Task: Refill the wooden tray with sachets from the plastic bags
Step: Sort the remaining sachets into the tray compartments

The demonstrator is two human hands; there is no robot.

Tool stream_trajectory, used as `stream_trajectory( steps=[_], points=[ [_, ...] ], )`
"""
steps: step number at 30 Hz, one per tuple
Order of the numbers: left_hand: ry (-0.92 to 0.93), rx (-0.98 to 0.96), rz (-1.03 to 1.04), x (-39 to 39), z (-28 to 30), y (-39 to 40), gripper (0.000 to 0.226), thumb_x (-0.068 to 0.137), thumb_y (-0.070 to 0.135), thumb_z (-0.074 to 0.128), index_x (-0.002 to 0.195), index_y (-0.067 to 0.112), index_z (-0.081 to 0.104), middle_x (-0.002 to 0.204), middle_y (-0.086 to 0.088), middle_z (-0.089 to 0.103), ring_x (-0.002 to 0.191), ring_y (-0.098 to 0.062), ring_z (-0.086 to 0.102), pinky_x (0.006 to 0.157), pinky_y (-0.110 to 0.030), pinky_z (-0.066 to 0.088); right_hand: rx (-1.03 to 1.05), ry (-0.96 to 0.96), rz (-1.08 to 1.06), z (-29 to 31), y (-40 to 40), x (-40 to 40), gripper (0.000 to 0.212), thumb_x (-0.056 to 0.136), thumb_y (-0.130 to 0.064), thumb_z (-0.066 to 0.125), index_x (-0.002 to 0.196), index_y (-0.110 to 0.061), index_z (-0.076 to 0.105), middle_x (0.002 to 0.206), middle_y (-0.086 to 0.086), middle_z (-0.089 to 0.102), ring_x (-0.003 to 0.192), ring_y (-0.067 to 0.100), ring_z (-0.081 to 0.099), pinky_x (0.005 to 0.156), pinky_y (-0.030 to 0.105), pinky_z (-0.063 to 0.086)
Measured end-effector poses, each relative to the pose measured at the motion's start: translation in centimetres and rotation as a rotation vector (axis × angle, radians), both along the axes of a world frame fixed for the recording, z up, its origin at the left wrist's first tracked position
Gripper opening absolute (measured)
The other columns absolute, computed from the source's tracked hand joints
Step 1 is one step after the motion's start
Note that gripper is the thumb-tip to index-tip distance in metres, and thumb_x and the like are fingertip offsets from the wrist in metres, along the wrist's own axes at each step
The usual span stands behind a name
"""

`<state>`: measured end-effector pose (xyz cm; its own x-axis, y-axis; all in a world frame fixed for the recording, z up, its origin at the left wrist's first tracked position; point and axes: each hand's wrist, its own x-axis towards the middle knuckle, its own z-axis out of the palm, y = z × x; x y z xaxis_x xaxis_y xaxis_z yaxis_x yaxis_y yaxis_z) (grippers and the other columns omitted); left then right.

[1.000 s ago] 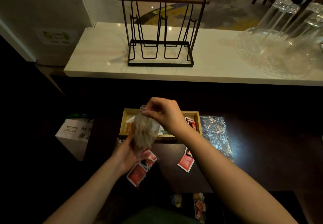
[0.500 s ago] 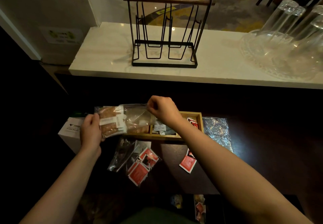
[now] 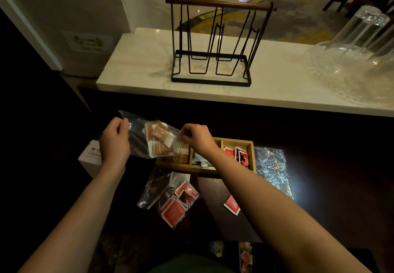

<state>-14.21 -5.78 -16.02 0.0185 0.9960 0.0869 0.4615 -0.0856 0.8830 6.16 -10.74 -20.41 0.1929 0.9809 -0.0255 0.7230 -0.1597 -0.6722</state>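
I hold a clear plastic bag of brown sachets sideways above the left end of the wooden tray. My left hand grips the bag's left end and my right hand pinches its right end over the tray. The tray has three compartments: brown sachets at left, grey ones in the middle, red sachets at right. A second bag of red sachets lies on the dark table in front, beside a clear bag. One loose red sachet lies to the right.
A crinkled silver foil bag lies right of the tray. A white box sits at left. Behind, a white counter carries a black wire rack and upturned glasses on a glass tray.
The bag went from upright between both hands to stretched out sideways. My left hand shifted left and up; the sachets slid toward the right end over the tray.
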Motion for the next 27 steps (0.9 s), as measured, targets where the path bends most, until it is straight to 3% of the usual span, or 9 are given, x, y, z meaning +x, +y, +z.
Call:
stream_trajectory(
  steps=[4, 8, 11, 15, 19, 27],
  points=[
    [0.032, 0.054, -0.037, 0.6, 0.7, -0.1, 0.035, 0.098, 0.027, 0.043, 0.071, 0.005, 0.044, 0.06, -0.004, 0.04, 0.055, -0.019, 0.039, 0.055, -0.034, 0.032, -0.034, 0.018, 0.001, -0.4, -0.2, 0.3, 0.02, 0.089, -0.015, 0.061, 0.107, -0.009, 0.069, 0.107, 0.009, 0.069, 0.099, 0.018, 0.063, 0.087, 0.033, 0.053],
    [0.067, 0.116, -0.085, 1.5, 1.8, -0.4, 0.034, 0.098, 0.024, 0.044, 0.069, 0.007, 0.044, 0.058, -0.001, 0.038, 0.053, -0.015, 0.036, 0.05, -0.025, 0.03, -0.04, 0.003, -0.004, -0.5, -0.3, 0.5, 0.021, 0.09, -0.013, 0.06, 0.108, -0.01, 0.07, 0.108, 0.009, 0.069, 0.098, 0.017, 0.062, 0.081, 0.023, 0.047],
    [0.099, 0.156, -0.112, 2.1, 2.4, -0.4, 0.033, 0.098, 0.021, 0.046, 0.067, 0.009, 0.043, 0.056, 0.0, 0.038, 0.052, -0.01, 0.036, 0.048, -0.015, 0.031, -0.05, 0.038, -0.009, -0.6, -0.3, 0.5, 0.022, 0.091, -0.012, 0.058, 0.109, -0.011, 0.07, 0.111, 0.008, 0.069, 0.101, 0.018, 0.062, 0.087, 0.027, 0.051],
    [0.117, 0.165, -0.139, 2.5, 2.8, -0.4, 0.031, 0.098, 0.023, 0.045, 0.068, 0.012, 0.045, 0.059, 0.002, 0.043, 0.055, -0.009, 0.042, 0.049, -0.014, 0.031, -0.066, 0.028, -0.027, -0.7, -0.5, 0.6, 0.022, 0.092, -0.012, 0.057, 0.11, -0.009, 0.07, 0.113, 0.01, 0.068, 0.104, 0.02, 0.062, 0.092, 0.03, 0.05],
    [0.099, 0.18, -0.15, 2.6, 2.8, -0.4, 0.03, 0.097, 0.024, 0.047, 0.069, 0.012, 0.046, 0.058, 0.002, 0.043, 0.055, -0.013, 0.043, 0.05, -0.022, 0.031, -0.065, 0.044, -0.04, -0.6, -0.7, 0.7, 0.022, 0.091, -0.013, 0.058, 0.109, -0.008, 0.07, 0.109, 0.01, 0.07, 0.099, 0.02, 0.064, 0.088, 0.031, 0.052],
    [0.07, 0.188, -0.17, 2.9, 3.8, -0.9, 0.03, 0.094, 0.022, 0.052, 0.069, 0.007, 0.045, 0.059, 0.002, 0.04, 0.055, -0.01, 0.039, 0.05, -0.015, 0.031, -0.039, 0.097, -0.091, -0.6, -1.0, 1.5, 0.022, 0.092, -0.016, 0.058, 0.109, -0.009, 0.07, 0.106, 0.008, 0.071, 0.091, 0.011, 0.061, 0.075, 0.016, 0.041]
  ],
)
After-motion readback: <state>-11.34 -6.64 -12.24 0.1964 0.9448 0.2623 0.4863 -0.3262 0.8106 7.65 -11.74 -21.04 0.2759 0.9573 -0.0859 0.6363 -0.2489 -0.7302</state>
